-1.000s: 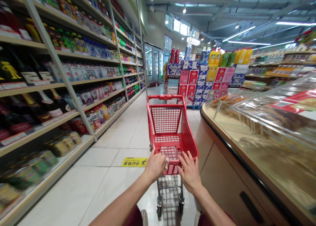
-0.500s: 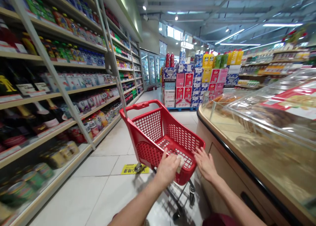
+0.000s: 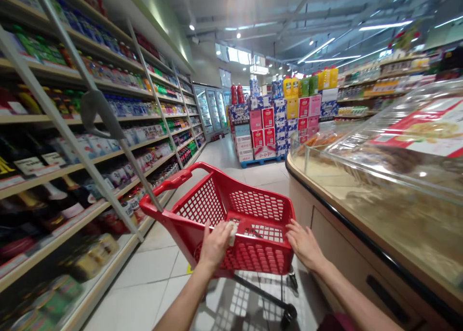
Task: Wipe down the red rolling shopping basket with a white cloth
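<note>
A red plastic shopping cart (image 3: 249, 258) stands turned in front of me, its handle (image 3: 173, 182) toward the shelves on the left. My left hand (image 3: 216, 246) is at the near side rim, closed on a small crumpled whitish cloth (image 3: 233, 233). Against the cart's right end rests my right hand (image 3: 304, 244), with the fingers stretched out and nothing held in them. Inside, the slotted basket floor shows, partly hidden by the near wall and my left hand. A grey metal pole (image 3: 133, 152) with a grey hook-like bracket (image 3: 99, 114) rises from the handle end.
Shelves of bottles and cans (image 3: 119, 104) line the left side. At right, close to the cart, a wooden counter (image 3: 336, 244) with a black edge carries clear covers (image 3: 383, 162). A pallet stack of boxes and bottles (image 3: 263, 128) stands ahead on the tiled floor (image 3: 144, 278).
The cart has rotated, its handle end swinging left and nearer, so its long side faces me more. My left hand has shifted left along the rim; my right stays at the end corner.
</note>
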Tool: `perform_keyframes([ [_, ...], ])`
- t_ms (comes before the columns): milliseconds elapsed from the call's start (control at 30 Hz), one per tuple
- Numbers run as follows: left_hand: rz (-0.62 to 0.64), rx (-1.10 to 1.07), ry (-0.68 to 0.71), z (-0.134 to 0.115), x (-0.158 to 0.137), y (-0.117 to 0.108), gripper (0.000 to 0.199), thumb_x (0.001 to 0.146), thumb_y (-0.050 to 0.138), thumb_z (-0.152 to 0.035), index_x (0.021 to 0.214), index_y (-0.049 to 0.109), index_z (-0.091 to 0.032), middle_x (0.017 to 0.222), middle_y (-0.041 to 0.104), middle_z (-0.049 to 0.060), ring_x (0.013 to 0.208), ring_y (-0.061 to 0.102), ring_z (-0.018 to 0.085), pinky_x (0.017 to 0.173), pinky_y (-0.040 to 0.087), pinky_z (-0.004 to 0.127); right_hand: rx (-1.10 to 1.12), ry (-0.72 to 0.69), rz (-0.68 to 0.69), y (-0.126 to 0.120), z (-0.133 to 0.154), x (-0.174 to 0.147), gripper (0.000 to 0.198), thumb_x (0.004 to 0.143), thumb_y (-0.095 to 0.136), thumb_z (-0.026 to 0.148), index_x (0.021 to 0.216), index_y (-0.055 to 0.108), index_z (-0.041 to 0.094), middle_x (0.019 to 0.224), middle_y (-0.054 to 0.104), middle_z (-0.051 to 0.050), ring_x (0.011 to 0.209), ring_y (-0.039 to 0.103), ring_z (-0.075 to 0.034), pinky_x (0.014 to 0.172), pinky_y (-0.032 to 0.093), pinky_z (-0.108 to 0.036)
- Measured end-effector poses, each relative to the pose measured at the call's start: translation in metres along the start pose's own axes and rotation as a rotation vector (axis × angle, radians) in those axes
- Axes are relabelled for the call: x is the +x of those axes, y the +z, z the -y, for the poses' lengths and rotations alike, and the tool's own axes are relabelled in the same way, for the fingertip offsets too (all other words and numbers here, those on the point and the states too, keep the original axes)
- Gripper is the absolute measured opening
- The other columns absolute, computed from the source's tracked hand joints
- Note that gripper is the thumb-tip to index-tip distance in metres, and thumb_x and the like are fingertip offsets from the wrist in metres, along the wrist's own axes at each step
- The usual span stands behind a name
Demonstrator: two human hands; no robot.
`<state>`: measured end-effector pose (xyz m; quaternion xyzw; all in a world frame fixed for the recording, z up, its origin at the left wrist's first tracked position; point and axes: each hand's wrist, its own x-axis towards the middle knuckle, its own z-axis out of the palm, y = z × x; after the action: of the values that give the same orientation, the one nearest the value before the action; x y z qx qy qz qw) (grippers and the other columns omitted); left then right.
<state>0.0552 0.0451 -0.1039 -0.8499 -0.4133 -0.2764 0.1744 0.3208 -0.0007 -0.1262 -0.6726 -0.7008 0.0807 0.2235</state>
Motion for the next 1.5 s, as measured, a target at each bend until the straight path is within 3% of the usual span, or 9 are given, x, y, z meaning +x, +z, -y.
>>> perform_keyframes([
  [233, -0.06, 0.03, 0.056, 0.002, -0.002, -0.001, 0.028, 0.084, 0.035, -0.018, 0.102, 0.054, -0.026, 0.107, 0.062, 0.0, 0.102, 0.053, 0.013, 0.105, 0.01, 0.041, 0.06, -0.158, -0.064, 0.013, 0.061, 0.007, 0.032, 0.088, 0.028, 0.03, 0.092, 0.059, 0.022, 0.097, 0.063, -0.003, 0.097, 0.052, -0.018, 0.092, 0.026, -0.04],
  [467, 0.019, 0.172, 0.058, 0.063, -0.011, -0.054, 0.03, 0.083, 0.034, -0.02, 0.107, 0.052, -0.027, 0.109, 0.062, 0.001, 0.102, 0.054, 0.015, 0.105, 0.005, 0.045, 0.001, -0.166, -0.102, 0.006, 0.039, 0.013, 0.033, 0.088, 0.029, 0.028, 0.071, 0.056, 0.021, 0.077, 0.063, -0.002, 0.078, 0.054, -0.016, 0.083, 0.03, -0.035],
  [633, -0.107, 0.348, -0.113, 0.098, -0.02, -0.082, 0.03, 0.084, 0.033, -0.028, 0.107, 0.051, -0.024, 0.108, 0.062, 0.004, 0.103, 0.053, 0.019, 0.103, 0.008, 0.048, -0.004, -0.185, -0.138, 0.007, 0.032, 0.013, 0.033, 0.087, 0.027, 0.028, 0.072, 0.055, 0.021, 0.078, 0.062, -0.002, 0.08, 0.053, -0.016, 0.088, 0.026, -0.04],
  [733, -0.152, 0.388, -0.204, 0.09, -0.019, -0.083, 0.028, 0.084, 0.031, -0.026, 0.099, 0.055, -0.021, 0.099, 0.065, 0.006, 0.097, 0.056, 0.021, 0.103, 0.011, 0.048, -0.02, -0.185, -0.17, 0.012, 0.033, 0.012, 0.033, 0.087, 0.027, 0.028, 0.069, 0.054, 0.02, 0.075, 0.061, -0.001, 0.077, 0.053, -0.016, 0.088, 0.026, -0.04],
  [933, 0.044, 0.218, -0.12, 0.039, -0.006, -0.063, 0.028, 0.083, 0.031, -0.017, 0.097, 0.055, -0.022, 0.097, 0.065, 0.004, 0.094, 0.056, 0.016, 0.1, 0.023, 0.042, -0.003, -0.184, -0.2, 0.014, 0.033, 0.011, 0.034, 0.087, 0.027, 0.027, 0.066, 0.052, 0.02, 0.073, 0.06, -0.001, 0.076, 0.052, -0.015, 0.086, 0.026, -0.038],
  [1033, 0.063, 0.215, -0.088, 0.046, -0.006, -0.068, 0.028, 0.082, 0.032, -0.016, 0.097, 0.055, -0.023, 0.098, 0.064, 0.003, 0.094, 0.057, 0.016, 0.101, 0.022, 0.043, 0.005, -0.214, -0.206, 0.013, 0.029, 0.011, 0.034, 0.087, 0.027, 0.026, 0.067, 0.053, 0.02, 0.073, 0.06, -0.001, 0.075, 0.052, -0.015, 0.085, 0.027, -0.037],
  [1200, -0.103, 0.316, -0.166, 0.054, -0.011, -0.063, 0.026, 0.082, 0.034, -0.02, 0.099, 0.055, -0.021, 0.111, 0.059, 0.007, 0.108, 0.05, 0.022, 0.098, 0.028, 0.047, 0.017, -0.187, -0.237, 0.014, 0.028, 0.01, 0.034, 0.087, 0.027, 0.026, 0.067, 0.053, 0.02, 0.073, 0.061, -0.001, 0.075, 0.052, -0.015, 0.082, 0.027, -0.036],
  [1367, 0.021, 0.117, -0.013, 0.011, -0.004, -0.029, 0.031, 0.082, 0.032, -0.015, 0.102, 0.056, -0.018, 0.111, 0.06, 0.007, 0.107, 0.051, 0.017, 0.094, 0.037, 0.037, 0.02, -0.23, -0.229, 0.011, 0.027, 0.009, 0.032, 0.087, 0.028, 0.024, 0.068, 0.053, 0.02, 0.072, 0.06, 0.0, 0.073, 0.052, -0.013, 0.078, 0.029, -0.032],
  [1500, -0.015, 0.184, -0.1, 0.032, -0.007, -0.043, 0.032, 0.081, 0.033, -0.016, 0.103, 0.056, -0.02, 0.114, 0.058, 0.007, 0.109, 0.05, 0.02, 0.099, 0.029, 0.045, 0.03, -0.248, -0.225, 0.01, 0.025, 0.009, 0.032, 0.087, 0.027, 0.024, 0.069, 0.053, 0.02, 0.072, 0.06, -0.001, 0.072, 0.051, -0.013, 0.077, 0.029, -0.031],
])
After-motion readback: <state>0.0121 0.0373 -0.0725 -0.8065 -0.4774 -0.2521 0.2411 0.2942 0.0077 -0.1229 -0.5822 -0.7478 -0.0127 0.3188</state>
